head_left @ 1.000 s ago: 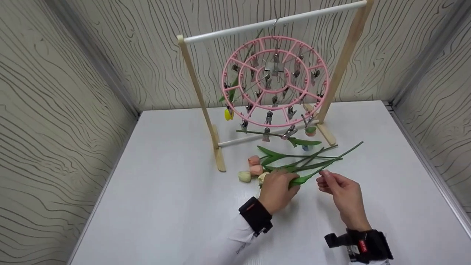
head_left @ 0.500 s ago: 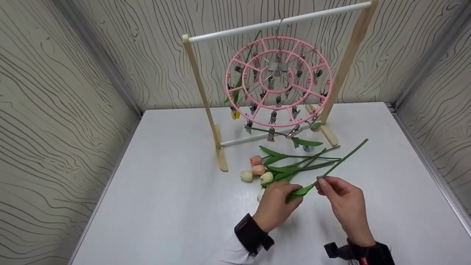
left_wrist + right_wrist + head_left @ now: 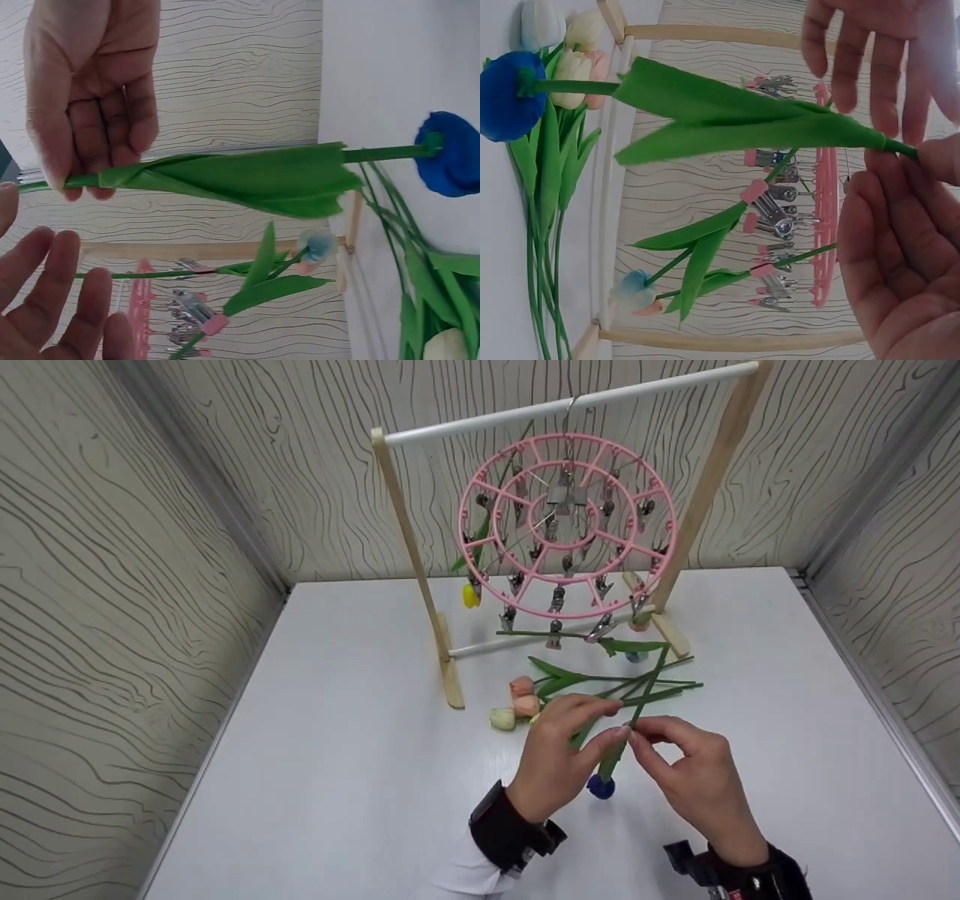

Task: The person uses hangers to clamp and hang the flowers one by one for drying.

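Blue is the flower head (image 3: 601, 787) hanging lowest, above the white table (image 3: 337, 780). My right hand (image 3: 694, 784) pinches its green stem (image 3: 626, 735) in a tight grip; my left hand (image 3: 559, 754) has loose fingers beside the stem and holds nothing I can see. Behind lie more tulips (image 3: 525, 697). Farthest hangs the pink clip hanger (image 3: 568, 525) on its wooden rack (image 3: 420, 562).

Your bare left hand (image 3: 551, 761) and right hand (image 3: 694, 780) each wear a black wrist strap; a white sleeve shows at 6 o'clock.
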The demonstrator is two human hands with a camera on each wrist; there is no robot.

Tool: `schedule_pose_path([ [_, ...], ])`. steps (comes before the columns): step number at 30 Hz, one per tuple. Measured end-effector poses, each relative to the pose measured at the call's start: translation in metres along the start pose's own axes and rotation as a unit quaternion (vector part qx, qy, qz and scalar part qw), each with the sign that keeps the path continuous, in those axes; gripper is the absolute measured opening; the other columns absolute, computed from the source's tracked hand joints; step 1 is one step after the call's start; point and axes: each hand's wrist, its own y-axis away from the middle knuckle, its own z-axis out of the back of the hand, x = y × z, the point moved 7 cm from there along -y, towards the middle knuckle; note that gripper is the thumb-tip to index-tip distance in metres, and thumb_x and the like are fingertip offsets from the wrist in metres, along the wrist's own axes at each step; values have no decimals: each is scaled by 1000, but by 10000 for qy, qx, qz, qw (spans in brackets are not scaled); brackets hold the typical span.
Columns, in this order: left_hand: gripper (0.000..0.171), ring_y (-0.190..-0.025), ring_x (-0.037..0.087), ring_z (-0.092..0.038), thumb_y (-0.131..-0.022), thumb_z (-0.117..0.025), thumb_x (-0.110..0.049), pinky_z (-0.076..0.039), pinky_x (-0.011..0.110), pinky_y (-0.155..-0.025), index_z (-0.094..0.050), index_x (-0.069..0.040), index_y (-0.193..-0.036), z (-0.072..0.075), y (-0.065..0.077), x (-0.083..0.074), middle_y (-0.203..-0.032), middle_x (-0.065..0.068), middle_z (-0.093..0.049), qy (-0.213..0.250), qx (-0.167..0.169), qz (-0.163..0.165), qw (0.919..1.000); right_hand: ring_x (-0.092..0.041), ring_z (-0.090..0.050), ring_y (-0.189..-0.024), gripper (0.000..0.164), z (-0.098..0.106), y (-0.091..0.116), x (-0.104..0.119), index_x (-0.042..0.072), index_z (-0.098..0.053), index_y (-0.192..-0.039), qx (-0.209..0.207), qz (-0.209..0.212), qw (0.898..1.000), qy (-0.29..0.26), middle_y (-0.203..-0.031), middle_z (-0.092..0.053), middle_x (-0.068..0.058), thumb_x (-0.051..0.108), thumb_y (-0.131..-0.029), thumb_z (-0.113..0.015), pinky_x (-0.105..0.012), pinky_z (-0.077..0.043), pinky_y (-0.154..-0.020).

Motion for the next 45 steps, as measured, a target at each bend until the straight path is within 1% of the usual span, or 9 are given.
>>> schedule_pose_path([
  [4,27,-114,19,-69,-101,-72,-24,-55,29,-101,-78,-8,-122,8,-6,-12,-115,7,-76,156,17,-234,9996,4,-69,-84,34,-4,-2,11,8,-80,-98,251,509,9982,-189,-89,-80,-2,-18,-76,-82,-4,-50,-84],
  [12,19,-103,19,-70,-99,-74,-19,-57,21,-91,-78,-6,-113,12,-11,-15,-108,9,-78,386,109,-194,9990,3,-70,-88,38,-8,-1,11,8,-80,-102,384,482,9973,-403,-95,-80,3,-20,-78,-79,-5,-51,-83],
  [16,17,-97,18,-70,-100,-74,-19,-56,21,-86,-77,-6,-111,19,-11,-18,-105,9,-78,501,-179,-197,9984,2,-71,-93,39,-11,1,6,8,-81,-108,289,231,9982,-468,-103,-79,7,-17,-78,-81,-6,-52,-86],
  [19,15,-94,17,-71,-99,-75,-19,-48,23,-91,-76,-6,-108,26,-12,-21,-102,8,-78,608,-522,-218,9965,4,-70,-95,38,-15,3,1,8,-81,-109,265,-26,9988,-405,-104,-80,6,-14,-79,-83,-6,-51,-87],
  [22,13,-88,17,-70,-98,-77,-18,-46,24,-90,-76,-6,-104,33,-13,-23,-98,7,-78,721,-797,-263,9939,6,-69,-97,35,-18,5,-2,10,-81,-108,326,-190,9987,-354,-102,-81,3,-12,-80,-84,-6,-51,-87],
  [28,10,-82,18,-65,-96,-78,-13,-49,22,-82,-75,-5,-103,40,-12,-23,-94,8,-78,877,-1032,-341,9902,5,-68,-100,39,-24,6,1,10,-80,-110,445,42,9982,-403,-104,-80,-1,-12,-78,-85,-6,-49,-89],
  [33,12,-84,18,-66,-98,-76,-14,-49,27,-83,-76,-5,-105,41,-13,-19,-95,8,-78,934,-908,-263,9911,4,-69,-97,41,-26,4,7,8,-80,-109,475,352,9979,-269,-102,-81,-2,-13,-75,-86,-4,-48,-90],
  [40,17,-89,16,-69,-98,-77,-18,-52,25,-84,-79,-5,-110,44,-14,-7,-96,7,-79,700,-359,187,9967,-2,-73,-96,38,-26,-3,8,10,-80,-108,767,659,9949,-4,-100,-81,2,-7,-75,-89,-3,-49,-90],
  [45,16,-87,14,-69,-96,-78,-18,-53,25,-84,-80,-6,-107,46,-14,-5,-94,7,-80,633,-276,100,9976,0,-73,-99,36,-18,-15,0,10,-81,-109,985,788,9919,-149,-101,-81,0,-8,-78,-86,-4,-50,-90],
])
